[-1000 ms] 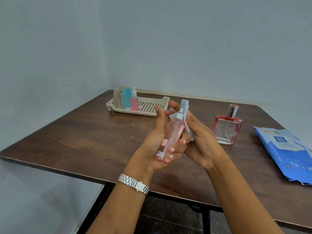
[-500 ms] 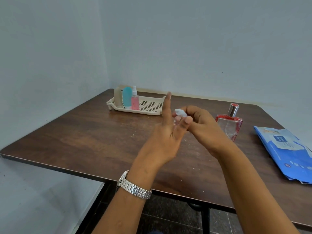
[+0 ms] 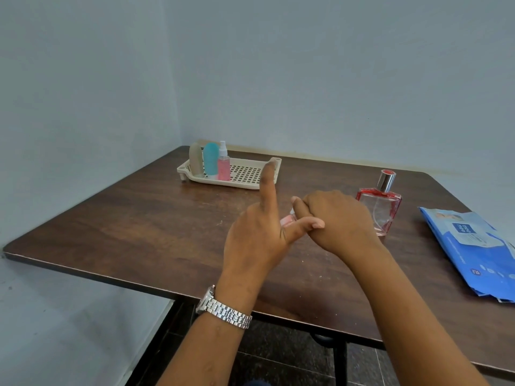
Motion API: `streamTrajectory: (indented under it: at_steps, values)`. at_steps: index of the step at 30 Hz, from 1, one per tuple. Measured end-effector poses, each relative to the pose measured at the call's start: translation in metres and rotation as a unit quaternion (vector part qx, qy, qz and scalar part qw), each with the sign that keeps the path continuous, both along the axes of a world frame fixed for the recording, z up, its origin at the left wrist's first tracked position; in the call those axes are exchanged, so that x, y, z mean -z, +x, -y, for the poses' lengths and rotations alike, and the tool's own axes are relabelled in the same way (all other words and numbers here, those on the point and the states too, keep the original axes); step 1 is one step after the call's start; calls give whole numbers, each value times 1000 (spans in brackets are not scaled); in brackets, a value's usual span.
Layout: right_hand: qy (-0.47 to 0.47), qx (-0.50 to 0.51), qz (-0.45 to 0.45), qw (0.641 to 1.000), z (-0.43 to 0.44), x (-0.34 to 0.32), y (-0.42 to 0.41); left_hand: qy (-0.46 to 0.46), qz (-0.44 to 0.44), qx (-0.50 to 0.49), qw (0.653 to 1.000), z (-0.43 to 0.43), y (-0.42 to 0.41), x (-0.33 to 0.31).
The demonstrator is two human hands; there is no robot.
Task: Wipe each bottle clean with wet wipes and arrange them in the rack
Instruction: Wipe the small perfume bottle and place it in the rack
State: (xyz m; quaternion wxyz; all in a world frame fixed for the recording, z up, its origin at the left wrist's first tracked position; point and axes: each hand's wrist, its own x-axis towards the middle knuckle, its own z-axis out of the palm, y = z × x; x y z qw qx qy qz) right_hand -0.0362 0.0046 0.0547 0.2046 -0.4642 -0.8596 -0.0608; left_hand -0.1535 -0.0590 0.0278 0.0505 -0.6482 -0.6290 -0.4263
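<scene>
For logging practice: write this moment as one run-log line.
step: wiping | slim pink bottle: between both hands | left hand: index finger raised | right hand: fingers curled | beige plastic rack: three bottles | square red glass bottle: on table

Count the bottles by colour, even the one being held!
Beige: 1, beige bottle in the rack.
Teal: 1, teal bottle beside it.
Pink: 2, pink spray bottle in the rack, pink bottle between left hand and right hand.
Red: 1, red perfume bottle on the table.
Total: 5

Pink bottle [image 3: 288, 220] mostly behind left hand [image 3: 256, 238], right hand [image 3: 340, 221]; wipes pack [image 3: 471, 246] off-edge rt.
</scene>
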Motion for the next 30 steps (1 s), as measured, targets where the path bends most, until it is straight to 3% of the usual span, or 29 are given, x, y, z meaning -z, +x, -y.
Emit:
streamTrajectory:
  at_steps: [3, 5, 7, 9, 12, 15, 20, 22, 24, 27, 30]
  values:
    - [-19, 31, -21, 999, -2, 7, -3, 12, -38, -33, 999, -4, -3, 3]
    - [-16, 17, -79, 997, -2, 14, -6, 9, -34, -53, 998, -8, -3, 3]
    - [-17, -41, -186, 982, -1, 19, -9, -5, 32, -34, 999, -13, -5, 5]
    - [-9, -105, -276, 955, 0, 20, -12, -38, 172, 11, 984, -16, -5, 4]
    - [12, -172, -321, 931, 0, 19, -15, -174, 356, 55, 916, -18, -6, -3]
    - [-12, -216, -362, 907, -1, 20, -12, -268, 470, 107, 834, -19, -13, -4]
    - [-153, -289, -424, 845, -3, 18, -2, -357, 547, 233, 720, -15, -21, -2]
    - [-211, -310, -451, 810, -3, 17, 3, -360, 582, 274, 676, -13, -21, -3]
    - [-241, -316, -476, 785, -2, 18, 5, -344, 600, 307, 653, -13, -21, -4]
    - [-260, -305, -519, 755, 0, 19, 3, -314, 587, 317, 675, -13, -19, -6]
    - [-217, -240, -518, 792, 3, 21, -4, -255, 514, 244, 782, -14, -10, -4]
